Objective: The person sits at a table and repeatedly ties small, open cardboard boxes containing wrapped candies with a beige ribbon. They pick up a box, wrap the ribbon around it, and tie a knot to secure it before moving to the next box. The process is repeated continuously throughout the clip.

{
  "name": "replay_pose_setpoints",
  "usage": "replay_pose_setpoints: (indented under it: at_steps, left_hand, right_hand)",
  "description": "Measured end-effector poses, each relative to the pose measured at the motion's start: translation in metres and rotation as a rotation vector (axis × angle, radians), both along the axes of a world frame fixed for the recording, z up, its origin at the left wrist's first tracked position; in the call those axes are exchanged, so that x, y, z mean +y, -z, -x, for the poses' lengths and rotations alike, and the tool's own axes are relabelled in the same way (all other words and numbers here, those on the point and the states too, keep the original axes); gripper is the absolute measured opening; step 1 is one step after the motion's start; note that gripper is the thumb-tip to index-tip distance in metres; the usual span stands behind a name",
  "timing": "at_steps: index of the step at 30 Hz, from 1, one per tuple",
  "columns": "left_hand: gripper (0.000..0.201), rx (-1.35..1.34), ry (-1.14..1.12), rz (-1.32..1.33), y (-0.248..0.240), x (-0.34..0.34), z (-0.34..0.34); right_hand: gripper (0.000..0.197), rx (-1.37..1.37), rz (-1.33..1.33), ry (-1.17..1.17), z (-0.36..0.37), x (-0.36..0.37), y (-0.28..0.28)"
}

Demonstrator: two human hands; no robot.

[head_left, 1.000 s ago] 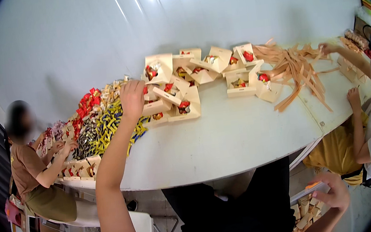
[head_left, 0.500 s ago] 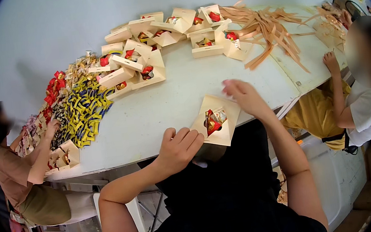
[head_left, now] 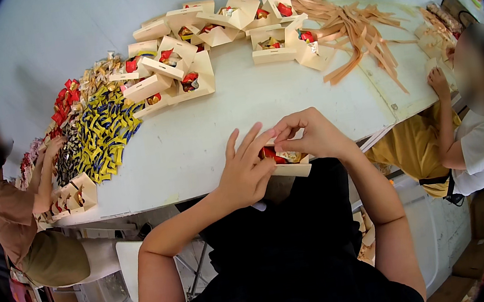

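A cream cardboard box point(head_left: 294, 170) sits at the table's near edge, in front of my body. Red and gold wrapped sweets point(head_left: 282, 156) show inside it. My left hand point(head_left: 244, 169) lies along the box's left side, its fingers stretched out and apart. Over the box's far side, my right hand point(head_left: 310, 133) has thumb and forefinger pinched together, close to the left fingertips. Whatever that pinch holds, if anything, is too small to make out. Both hands cover much of the box.
Filled open boxes point(head_left: 183, 67) crowd the table's far side. Peach ribbons point(head_left: 360, 28) spread at the far right, and yellow-and-blue wrapped sweets point(head_left: 104, 132) heap at the left. One person point(head_left: 13, 203) works at left, another point(head_left: 475, 134) at right.
My right hand has come in from the right to above the box and pinched. My left fingers have uncurled and spread. The box now appears tilted, its front side showing.
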State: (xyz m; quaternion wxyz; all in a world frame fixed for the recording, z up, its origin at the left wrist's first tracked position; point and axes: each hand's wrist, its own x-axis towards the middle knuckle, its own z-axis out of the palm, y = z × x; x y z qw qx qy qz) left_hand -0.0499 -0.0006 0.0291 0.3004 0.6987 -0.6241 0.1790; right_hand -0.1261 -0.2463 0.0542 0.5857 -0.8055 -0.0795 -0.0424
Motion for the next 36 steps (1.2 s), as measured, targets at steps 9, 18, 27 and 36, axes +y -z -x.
replay_pose_setpoints:
  at_steps: [9,18,27,36]
  left_hand:
    - [0.006,0.203,0.055,0.007,0.011,-0.013,-0.003]
    - [0.013,0.201,0.063,0.114,0.014,-0.013,-0.002]
    - [0.015,0.23,0.004,0.212,0.025,-0.018,-0.009]
    - [0.031,0.615,-0.057,0.267,0.026,-0.013,-0.017]
  right_hand:
    - [0.022,-0.031,-0.013,0.002,0.011,0.0,-0.002]
    - [0.029,0.155,0.45,-0.087,-0.023,-0.001,-0.014]
    - [0.026,0.174,0.409,-0.165,-0.034,-0.009,-0.008]
    - [0.032,-0.139,0.263,0.03,0.016,-0.004,0.005]
